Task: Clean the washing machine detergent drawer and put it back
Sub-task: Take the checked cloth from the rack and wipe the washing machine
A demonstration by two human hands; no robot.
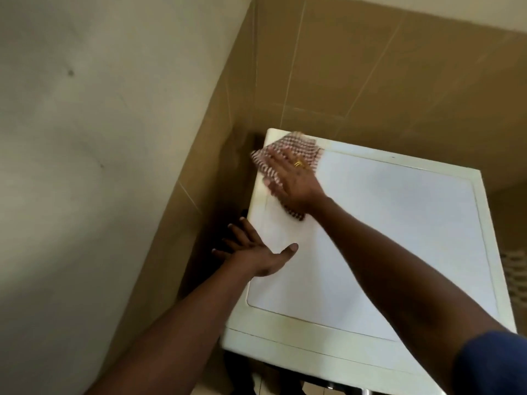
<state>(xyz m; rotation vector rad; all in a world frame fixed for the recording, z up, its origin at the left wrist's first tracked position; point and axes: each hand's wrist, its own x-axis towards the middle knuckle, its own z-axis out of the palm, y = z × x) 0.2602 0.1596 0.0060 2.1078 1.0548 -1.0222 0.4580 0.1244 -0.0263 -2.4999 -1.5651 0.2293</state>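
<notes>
The white top of the washing machine (385, 223) fills the middle and right of the head view. A red-and-white checked cloth (306, 151) lies on its far left corner. My right hand (293, 181) presses flat on the cloth with straight fingers, a gold ring on one finger. My left hand (256, 252) rests on the machine's left edge, thumb on the top and fingers spread over the side. The detergent drawer is not in view.
A tan tiled wall (370, 67) stands close behind the machine and a plain pale wall (99, 138) to the left. A narrow dark gap (228, 201) runs between the machine's left side and the tiles. A patterned surface (517, 275) shows at the right edge.
</notes>
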